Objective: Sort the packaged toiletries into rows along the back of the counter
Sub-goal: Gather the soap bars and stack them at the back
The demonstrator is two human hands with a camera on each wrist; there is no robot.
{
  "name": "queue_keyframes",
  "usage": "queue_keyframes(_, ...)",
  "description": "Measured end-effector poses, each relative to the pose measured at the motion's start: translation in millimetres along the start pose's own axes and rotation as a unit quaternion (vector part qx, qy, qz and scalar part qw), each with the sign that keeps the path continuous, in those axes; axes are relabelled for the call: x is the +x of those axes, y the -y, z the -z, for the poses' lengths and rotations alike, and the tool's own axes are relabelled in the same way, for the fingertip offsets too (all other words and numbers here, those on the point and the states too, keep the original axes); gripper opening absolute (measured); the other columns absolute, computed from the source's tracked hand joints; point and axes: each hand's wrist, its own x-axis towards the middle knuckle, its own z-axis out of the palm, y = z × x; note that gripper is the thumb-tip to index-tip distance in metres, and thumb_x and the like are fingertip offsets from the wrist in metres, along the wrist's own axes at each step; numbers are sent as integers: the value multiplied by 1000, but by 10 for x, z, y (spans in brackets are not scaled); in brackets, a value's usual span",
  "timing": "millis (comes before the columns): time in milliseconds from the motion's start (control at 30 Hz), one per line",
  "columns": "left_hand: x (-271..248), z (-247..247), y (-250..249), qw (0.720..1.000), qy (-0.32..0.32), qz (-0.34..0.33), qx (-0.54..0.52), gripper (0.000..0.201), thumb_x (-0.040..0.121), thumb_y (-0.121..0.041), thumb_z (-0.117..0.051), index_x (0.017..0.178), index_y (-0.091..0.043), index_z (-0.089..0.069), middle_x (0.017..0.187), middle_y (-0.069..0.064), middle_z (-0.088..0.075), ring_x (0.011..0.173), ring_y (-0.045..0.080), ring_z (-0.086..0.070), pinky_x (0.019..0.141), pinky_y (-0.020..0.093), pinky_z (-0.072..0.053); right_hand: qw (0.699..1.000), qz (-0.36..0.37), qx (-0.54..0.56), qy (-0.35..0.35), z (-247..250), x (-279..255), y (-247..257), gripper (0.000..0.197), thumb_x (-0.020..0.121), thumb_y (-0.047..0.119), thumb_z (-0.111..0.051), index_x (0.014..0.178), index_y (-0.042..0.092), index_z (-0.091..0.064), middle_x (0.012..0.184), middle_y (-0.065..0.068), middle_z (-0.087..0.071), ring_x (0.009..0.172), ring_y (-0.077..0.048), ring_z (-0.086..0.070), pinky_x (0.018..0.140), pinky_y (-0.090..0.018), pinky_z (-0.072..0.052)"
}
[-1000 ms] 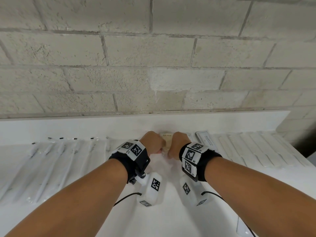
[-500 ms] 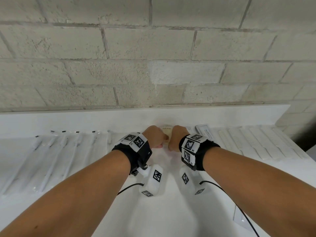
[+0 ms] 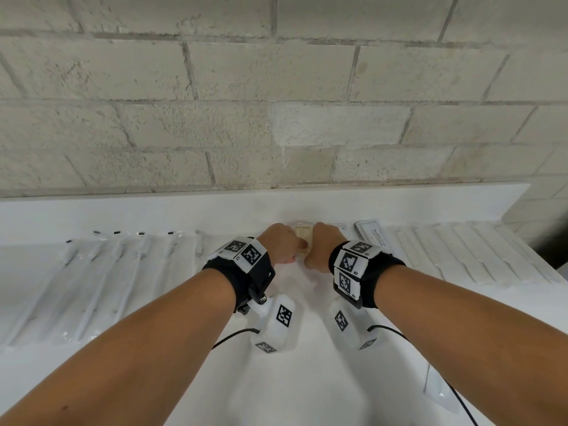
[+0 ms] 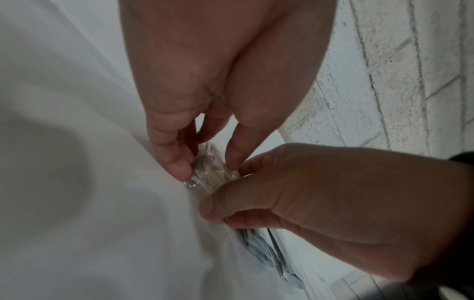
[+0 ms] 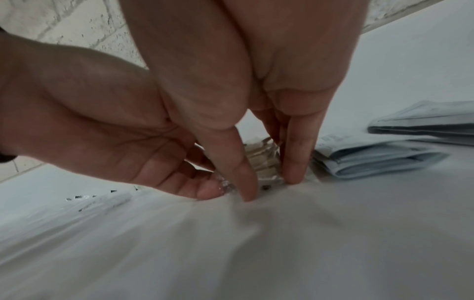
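The stack of wrapped soap bars (image 3: 303, 238) sits on the white counter (image 3: 307, 379) at the far middle, close to the low back ledge, and I have both hands on it. My left hand (image 3: 280, 244) pinches the stack's left side, thumb and fingers (image 4: 177, 160) curled down round the crinkly clear wrap. My right hand (image 3: 321, 245) closes on the right side the same way, its fingertips (image 5: 295, 172) touching the counter beside the wrap. The two hands meet over the stack, knuckles nearly touching. Just right of the soap lie flat paper sachets (image 3: 372, 238) in a short pile, and past those a row of wrapped combs (image 3: 467, 256) runs to the right edge. To the left of my hands lies a row of wrapped toothbrushes (image 3: 101, 281), side by side. One more flat packet (image 3: 436, 385) lies near me on the right.
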Motion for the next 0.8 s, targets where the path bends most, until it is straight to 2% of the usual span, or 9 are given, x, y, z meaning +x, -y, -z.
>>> queue_keyframes(100, 10, -3, -11, 1000, 2, 4, 1, 37, 93, -13, -56, 124, 7, -56, 102, 12, -57, 91, 23, -57, 94, 38, -54, 1000, -4, 0, 3, -1, 16, 12, 31, 84, 14, -66, 112, 2, -57, 111, -12, -66, 86, -22, -59, 73, -24, -49)
queue_keyframes(267, 8, -11, 7, 1000, -4, 1, -5, 37, 94, -14, -55, 124, 8, -57, 102, 12, -58, 91, 23, -57, 94, 38, -53, 1000, 9, -8, -6, -8, -5, 3, 31, 87, 15, -62, 114, 1, -57, 108, -11, -64, 98, -23, -63, 82, -27, -51)
queue_keyframes(367, -41, -4, 6, 1000, -12, 3, -25, 42, 93, -16, -57, 129, 5, -53, 106, 10, -57, 94, 23, -58, 94, 37, -54, 1000, 11, 1, 6, 12, -77, -12, 38, 85, 15, -64, 119, 0, -53, 118, -14, -61, 111, -27, -60, 87, -29, -50)
queue_keyframes(500, -190, 55, -23, 996, -73, -13, -49, 65, 89, -18, -66, 145, -7, -35, 134, 13, -53, 114, 28, -57, 101, 44, -50, 998, 31, 50, -1, 147, -301, -133, 50, 82, 19, -69, 126, 4, -52, 124, -11, -59, 117, -28, -57, 87, -30, -47)
queue_keyframes(533, -271, 65, -43, 995, -87, -21, -50, 67, 88, -19, -68, 145, -9, -35, 133, 13, -53, 115, 29, -57, 102, 44, -49, 997, 32, 70, -9, 202, -399, -190, 53, 83, 20, -69, 130, 5, -48, 129, -10, -56, 120, -27, -54, 88, -29, -46)
queue_keyframes(567, -371, 67, -71, 994, -94, -28, -57, 63, 88, -18, -68, 143, -9, -39, 125, 12, -56, 111, 28, -58, 102, 43, -49, 995, 35, 88, -16, 259, -504, -261, 57, 84, 22, -68, 134, 7, -45, 133, -9, -53, 122, -25, -52, 92, -28, -45)
queue_keyframes(633, -638, 29, -139, 992, -88, -43, -75, 49, 89, -16, -67, 134, -7, -50, 109, 9, -58, 96, 24, -59, 97, 38, -52, 994, 40, 99, -16, 369, -758, -426, 60, 87, 23, -65, 140, 10, -41, 140, -7, -49, 128, -24, -47, 102, -29, -41)
queue_keyframes(733, -1158, -158, -202, 995, -48, -79, -45, 36, 90, -14, -64, 125, -5, -58, 103, 8, -60, 89, 21, -58, 78, 30, -53, 998, 24, 62, 10, 418, -1166, -730, 51, 90, 22, -61, 138, 11, -45, 140, -7, -49, 129, -24, -47, 106, -30, -37)
queue_keyframes(800, -1456, -375, -153, 995, -3, -99, 16, 34, 90, -18, -65, 121, -6, -59, 100, 6, -61, 89, 19, -60, 78, 29, -53, 999, -4, 38, 35, 369, -1457, -962, 49, 90, 21, -62, 136, 13, -48, 140, -6, -49, 129, -23, -47, 104, -28, -37)
